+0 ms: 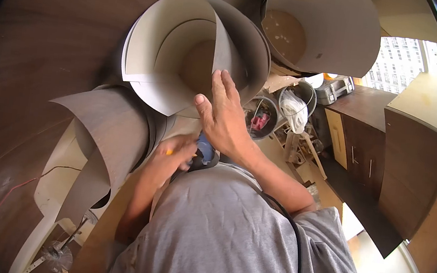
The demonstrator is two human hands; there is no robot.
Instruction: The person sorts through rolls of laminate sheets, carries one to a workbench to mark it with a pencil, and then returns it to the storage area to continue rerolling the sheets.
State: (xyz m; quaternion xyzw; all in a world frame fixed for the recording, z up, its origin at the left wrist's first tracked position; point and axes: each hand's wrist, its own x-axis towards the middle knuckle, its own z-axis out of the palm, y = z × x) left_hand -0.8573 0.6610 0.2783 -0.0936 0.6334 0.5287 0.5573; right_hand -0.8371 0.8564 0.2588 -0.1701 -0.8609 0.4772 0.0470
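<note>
My right hand (225, 116) is raised in front of my chest with its fingers stretched out. Its fingertips are at the inner edge of a rolled sheet (154, 38), pale inside, which forms an upright open tube; whether they touch it is unclear. Lower and to the left, my left hand (177, 152) is blurred, its fingers curled round a thin yellow-orange object (169, 152), perhaps a pencil. A blue object (205, 150) shows just right of that hand, partly covered by it. Beside my left forearm stands another curled brown-grey sheet (114, 118).
Another large roll (335, 28) stands at the upper right. Two buckets, one with a white bag (293, 111), stand right of my right hand near wood scraps. A grey case (336, 91) sits on a brown cabinet (367, 105). A black cable (300, 255) crosses my shirt.
</note>
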